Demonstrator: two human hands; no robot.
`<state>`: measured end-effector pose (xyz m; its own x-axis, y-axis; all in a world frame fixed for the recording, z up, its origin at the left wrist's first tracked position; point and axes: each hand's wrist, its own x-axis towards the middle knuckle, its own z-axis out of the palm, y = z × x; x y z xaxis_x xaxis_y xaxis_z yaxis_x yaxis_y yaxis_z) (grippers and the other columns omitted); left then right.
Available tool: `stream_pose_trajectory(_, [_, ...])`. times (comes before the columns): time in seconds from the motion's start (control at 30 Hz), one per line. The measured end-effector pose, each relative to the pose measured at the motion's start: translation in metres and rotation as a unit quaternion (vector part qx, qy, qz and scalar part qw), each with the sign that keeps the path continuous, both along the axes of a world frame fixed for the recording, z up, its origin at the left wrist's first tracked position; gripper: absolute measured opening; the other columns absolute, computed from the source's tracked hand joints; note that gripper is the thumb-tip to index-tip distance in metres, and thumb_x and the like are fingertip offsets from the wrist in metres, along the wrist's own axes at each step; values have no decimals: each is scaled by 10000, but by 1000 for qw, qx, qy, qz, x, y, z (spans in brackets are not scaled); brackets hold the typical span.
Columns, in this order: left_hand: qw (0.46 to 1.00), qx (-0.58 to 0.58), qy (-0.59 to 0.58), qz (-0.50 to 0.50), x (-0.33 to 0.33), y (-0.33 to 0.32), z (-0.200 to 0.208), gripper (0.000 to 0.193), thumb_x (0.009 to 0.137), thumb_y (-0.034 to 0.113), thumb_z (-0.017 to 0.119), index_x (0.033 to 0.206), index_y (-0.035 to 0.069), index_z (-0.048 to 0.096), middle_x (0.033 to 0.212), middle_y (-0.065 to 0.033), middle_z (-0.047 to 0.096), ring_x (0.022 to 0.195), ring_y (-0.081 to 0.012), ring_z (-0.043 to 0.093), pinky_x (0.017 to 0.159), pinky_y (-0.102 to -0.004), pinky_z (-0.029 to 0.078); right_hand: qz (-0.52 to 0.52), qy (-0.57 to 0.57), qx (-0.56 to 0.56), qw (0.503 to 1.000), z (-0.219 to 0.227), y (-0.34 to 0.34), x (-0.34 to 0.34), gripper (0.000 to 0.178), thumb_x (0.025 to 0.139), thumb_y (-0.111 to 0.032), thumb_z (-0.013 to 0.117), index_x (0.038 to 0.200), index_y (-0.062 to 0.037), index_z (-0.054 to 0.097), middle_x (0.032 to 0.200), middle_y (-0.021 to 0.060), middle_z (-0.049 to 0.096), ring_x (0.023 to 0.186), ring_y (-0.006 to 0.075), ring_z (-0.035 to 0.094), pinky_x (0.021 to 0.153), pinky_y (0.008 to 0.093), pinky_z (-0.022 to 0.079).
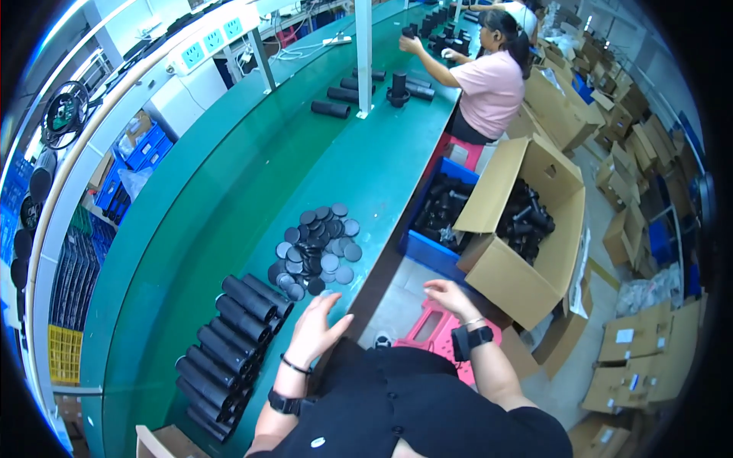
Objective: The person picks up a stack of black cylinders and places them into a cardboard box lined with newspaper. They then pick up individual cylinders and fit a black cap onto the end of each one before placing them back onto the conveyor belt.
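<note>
Just beyond the left hand's (315, 330) spread fingers (330, 301) lie black discs (317, 248).

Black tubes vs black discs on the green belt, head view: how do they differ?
The black tubes are long cylinders lying on their sides; the black discs are flat and round. The tubes sit packed side by side in a neat row; the discs lie in a loose, overlapping heap. The tubes lie left of the left hand; the discs lie beyond it. Both are black and rest on the green belt.
</note>
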<state>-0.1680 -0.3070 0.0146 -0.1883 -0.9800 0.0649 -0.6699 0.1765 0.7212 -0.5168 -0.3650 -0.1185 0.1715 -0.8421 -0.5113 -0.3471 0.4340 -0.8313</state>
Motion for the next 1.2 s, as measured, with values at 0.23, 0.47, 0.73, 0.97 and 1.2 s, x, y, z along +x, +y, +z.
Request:
stream_pose_trajectory(0.23, [976,122,41,-177,-14,-57,-10,515,838,296,712,1270,67,551,1081,-126,590,927,-226,591,763,-329,498,-115,75,18,990,3,66,-45,327,873,-214,661,1119,1,641,960,92,686,890,154,632,803,286,504])
stream_pose_trajectory(0.47, [936,215,88,-263,-58,-104,-38,465,864,176,702,1288,73,542,1091,-83,575,945,-160,573,743,-287,511,-224,176,70,956,-27,193,-100,395,846,-254,690,1145,-5,624,862,73,676,772,143,605,708,292,504])
stream_pose_trajectory(0.73, [925,172,10,-339,-129,-126,-53,479,832,196,724,1262,63,559,1097,-127,594,927,-213,577,694,-293,493,-287,190,185,920,-25,340,-99,521,805,-353,716,1181,-8,610,1017,160,669,921,244,637,822,346,505])
stream_pose_trajectory(0.97, [893,243,19,-378,-185,-77,-70,478,855,183,714,1274,29,542,1074,-105,573,933,-172,594,753,-288,515,-299,202,164,918,-29,433,-127,508,833,-334,708,1227,-38,582,992,149,666,914,219,619,828,335,500])
stream_pose_trajectory(1.2, [876,237,14,-420,-336,49,-77,478,842,205,723,1249,13,561,1120,-154,611,933,-203,620,758,-304,525,-391,196,129,890,-68,610,-220,534,813,-249,727,1258,-13,548,1079,159,644,1000,230,613,853,351,501])
